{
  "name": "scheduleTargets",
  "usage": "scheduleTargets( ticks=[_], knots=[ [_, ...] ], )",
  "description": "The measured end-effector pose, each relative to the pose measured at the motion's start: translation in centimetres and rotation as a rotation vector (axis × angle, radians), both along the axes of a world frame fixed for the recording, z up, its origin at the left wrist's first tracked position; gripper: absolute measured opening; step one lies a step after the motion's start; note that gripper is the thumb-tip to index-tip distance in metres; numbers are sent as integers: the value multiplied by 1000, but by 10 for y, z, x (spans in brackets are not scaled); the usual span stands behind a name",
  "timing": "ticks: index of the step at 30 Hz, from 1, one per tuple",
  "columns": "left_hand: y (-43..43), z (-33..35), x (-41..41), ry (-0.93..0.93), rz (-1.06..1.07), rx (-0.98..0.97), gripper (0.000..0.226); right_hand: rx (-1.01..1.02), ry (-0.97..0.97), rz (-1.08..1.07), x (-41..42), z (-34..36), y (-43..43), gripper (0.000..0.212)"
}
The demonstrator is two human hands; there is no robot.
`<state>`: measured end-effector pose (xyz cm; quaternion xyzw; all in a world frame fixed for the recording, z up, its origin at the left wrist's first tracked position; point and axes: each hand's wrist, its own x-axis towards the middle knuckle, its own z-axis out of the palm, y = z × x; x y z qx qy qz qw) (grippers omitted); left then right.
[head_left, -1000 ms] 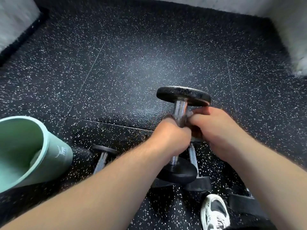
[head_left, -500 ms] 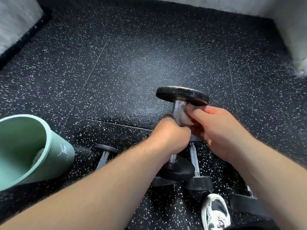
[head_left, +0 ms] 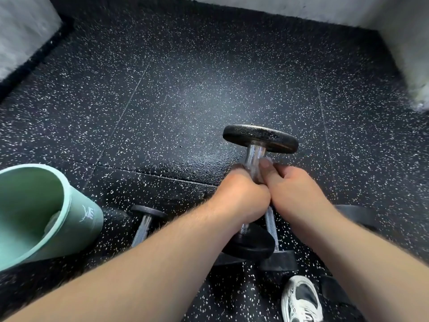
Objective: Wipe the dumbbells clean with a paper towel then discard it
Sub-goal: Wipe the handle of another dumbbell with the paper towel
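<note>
Dumbbell [head_left: 260,138] handle inside curled fingers [head_left: 267,164]

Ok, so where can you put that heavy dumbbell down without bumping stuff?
The wide bare floor beyond the held dumbbell, between the green bin and the white wall, is free. Near the shoe it is crowded: other dumbbells lie there side by side.

Gym, speckled rubber floor [head_left: 185,101], dumbbells [head_left: 260,138] lying about
</note>
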<state>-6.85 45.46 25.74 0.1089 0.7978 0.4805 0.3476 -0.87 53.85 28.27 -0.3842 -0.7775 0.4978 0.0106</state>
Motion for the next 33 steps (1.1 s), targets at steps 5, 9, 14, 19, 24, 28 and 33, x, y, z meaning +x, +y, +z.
scheduleTargets(
  ticks=[5, 9, 14, 19, 24, 28, 33],
  knots=[
    [1, 5, 3, -4, 6, 15, 37, -320, 232, -216, -6, -1, -2, 31],
    [2, 4, 4, -3, -4, 20, 33, -447, 276, -253, -6, 5, -3, 29],
    [1, 6, 5, 42, -44, -14, 31, -432, 175, -171, -2, 10, -1, 54],
    [0, 8, 9, 167, -124, -113, 21, -386, 194, -210, -3, 6, -2, 43],
    [1, 12, 11, 193, -178, -128, 34, -536, 383, -302, -7, 3, -5, 7],
    [4, 19, 7, 140, -152, -8, 39, -668, 502, -227, -4, 4, -5, 11],
    [3, 38, 3, -102, -88, 120, 19, -766, 520, 94, 2, 8, 13, 45]
  ],
)
